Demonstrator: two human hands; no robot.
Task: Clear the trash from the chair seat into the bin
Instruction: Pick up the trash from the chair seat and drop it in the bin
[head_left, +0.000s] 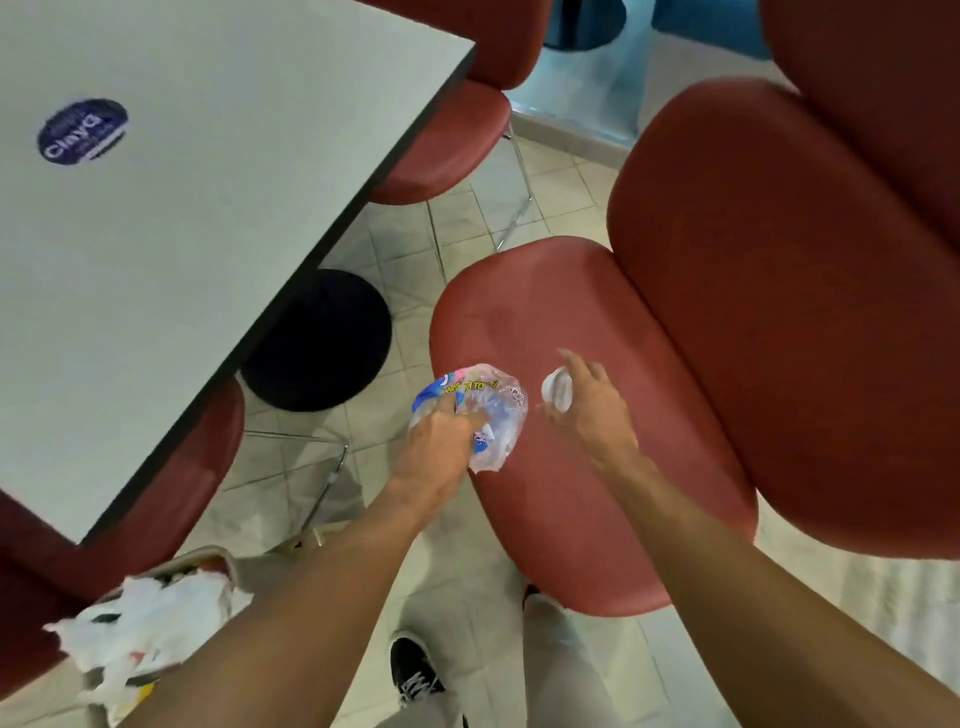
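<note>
Both forearms reach down from the bottom edge toward the red chair seat (571, 519), and I see the two hands working apart from each other over its near-left part. My left hand (441, 447) has its fingers curled into a crumpled clear plastic wrapper (478, 410) at the seat's left edge; the wrapper carries blue, pink and yellow print, and I can make out yellow lettering that looks like "TOWEL", though the rest is too creased to read. My right hand (592, 405) is closed round a small white crumpled piece (556, 389), just beside the wrapper and low over the seat; whether it is paper or a cup I cannot tell. At lower left stands the bin (208, 564), lined with a white plastic bag (150, 618), beside my black shoe (415, 670) on the tiled floor (395, 244). On the left the grey bench (208, 182) bears a round dark-blue sticker (83, 131) reading "claya"; its smaller lines are blurred.
</note>
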